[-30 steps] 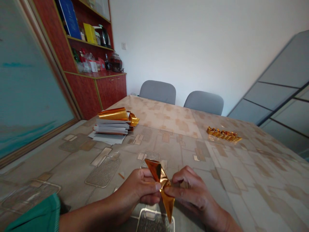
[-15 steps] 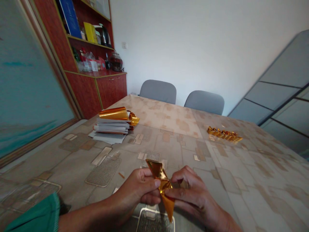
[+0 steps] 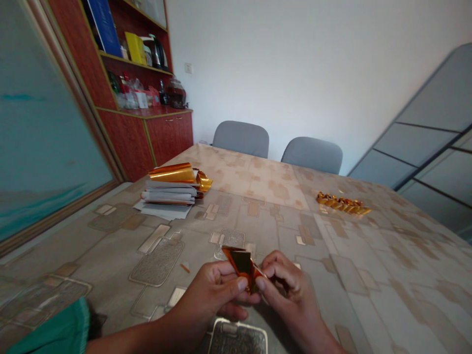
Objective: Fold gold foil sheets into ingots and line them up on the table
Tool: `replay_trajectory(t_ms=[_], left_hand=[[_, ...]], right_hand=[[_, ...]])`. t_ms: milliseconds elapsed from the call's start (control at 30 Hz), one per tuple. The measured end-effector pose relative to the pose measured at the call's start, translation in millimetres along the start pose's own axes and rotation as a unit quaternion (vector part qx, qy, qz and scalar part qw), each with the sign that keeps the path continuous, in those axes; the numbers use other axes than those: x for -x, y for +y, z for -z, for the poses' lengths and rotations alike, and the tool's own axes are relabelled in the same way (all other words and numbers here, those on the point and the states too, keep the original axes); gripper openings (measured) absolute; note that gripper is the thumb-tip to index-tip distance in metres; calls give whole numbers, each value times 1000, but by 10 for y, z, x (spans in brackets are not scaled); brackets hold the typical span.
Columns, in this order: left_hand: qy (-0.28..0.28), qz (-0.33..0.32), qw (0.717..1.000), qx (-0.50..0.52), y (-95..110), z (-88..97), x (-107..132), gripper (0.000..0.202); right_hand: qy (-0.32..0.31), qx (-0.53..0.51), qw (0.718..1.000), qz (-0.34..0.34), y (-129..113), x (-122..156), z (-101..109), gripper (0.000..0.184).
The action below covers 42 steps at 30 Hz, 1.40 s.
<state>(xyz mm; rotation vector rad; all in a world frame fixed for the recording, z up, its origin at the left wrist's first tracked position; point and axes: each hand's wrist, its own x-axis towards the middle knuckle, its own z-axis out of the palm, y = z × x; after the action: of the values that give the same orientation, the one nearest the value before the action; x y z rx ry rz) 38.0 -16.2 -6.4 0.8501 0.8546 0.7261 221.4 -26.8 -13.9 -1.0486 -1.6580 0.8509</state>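
The left hand (image 3: pixel 208 295) and right hand (image 3: pixel 287 290) grip folded gold foil (image 3: pixel 241 263) between thumbs and fingers, above the patterned desk (image 3: pixel 387 275); its long tail, hanging below the grip earlier, is gone from view. Ahead left, foil sheets (image 3: pixel 171 173) top a paper stack (image 3: pixel 167 196); ahead right lies a row of folded gold pieces (image 3: pixel 342 203).
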Motion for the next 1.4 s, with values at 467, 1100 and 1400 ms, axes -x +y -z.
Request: replay_trajectory(t_ms=[467,1100,1400], left_hand=[[-17,-49,994,-91,-71,18,-14,46],[23,10,999,-43,-101,2,-62,58],[9,18,1000,-18,-138,22,-76,51]], right_hand=[[22,155,988,9,-28,20,-29,21],[-38,102,994,3,-48,31,-36,23],[-29,98,995,-22,-79,22,-44,21]])
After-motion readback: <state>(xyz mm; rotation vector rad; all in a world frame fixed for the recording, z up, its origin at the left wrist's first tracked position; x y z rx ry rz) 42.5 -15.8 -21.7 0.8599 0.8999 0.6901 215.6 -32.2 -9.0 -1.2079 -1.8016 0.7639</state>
